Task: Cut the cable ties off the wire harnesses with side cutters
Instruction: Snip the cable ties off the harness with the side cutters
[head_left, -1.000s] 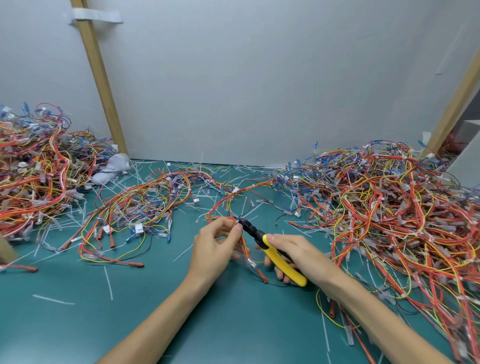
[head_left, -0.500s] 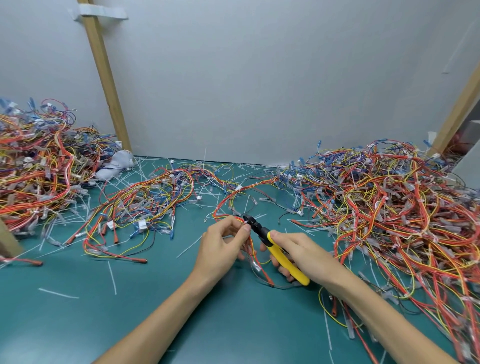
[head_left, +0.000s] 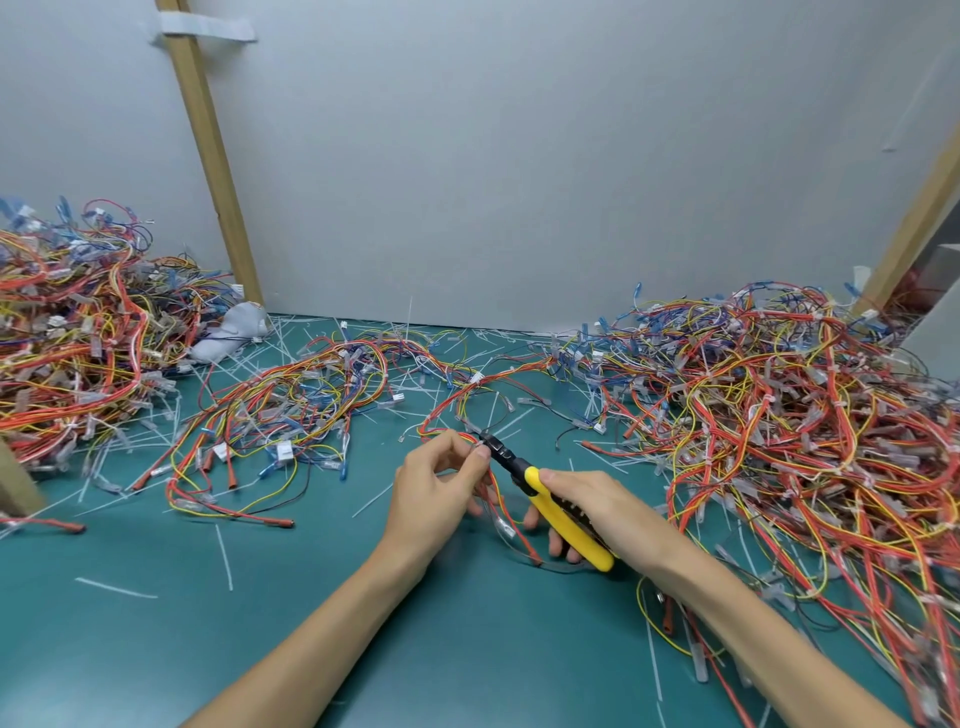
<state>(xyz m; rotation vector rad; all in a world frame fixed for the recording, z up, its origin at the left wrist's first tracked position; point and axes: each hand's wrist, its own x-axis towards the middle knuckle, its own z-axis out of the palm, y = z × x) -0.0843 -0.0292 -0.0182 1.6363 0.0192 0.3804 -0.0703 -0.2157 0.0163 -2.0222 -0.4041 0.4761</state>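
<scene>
Little has shifted since half a second ago: both hands keep their pose near the lower middle of the frame, and only the view has tilted slightly, moving the wooden post (head_left: 218, 171) in the upper left a touch rightward. The left hand (head_left: 436, 493) still pinches a thin wire harness (head_left: 500, 493) of red, orange and yellow strands between thumb and curled fingertips. The right hand (head_left: 597, 506) stays wrapped round the smooth yellow grips of the side cutters (head_left: 563, 527), whose slim black nose sits right at the pinched wires. Whether the blades are closed on a tie is too small to tell. The harness loops away up the frame and trails down between the two hands onto the matte teal worktop (head_left: 363, 623). Stiff white cable-tie offcuts (head_left: 223, 556) lie scattered as straight slivers. A dense tangle of harnesses (head_left: 779, 441) with clear sleeves and small white connectors fills the right side. A second heap (head_left: 78, 353) rises at the left edge, and a looser spread (head_left: 291, 410) lies between them. A crumpled grey cloth (head_left: 228, 332) rests at the post's foot, against the flat grey back panel (head_left: 519, 156).
</scene>
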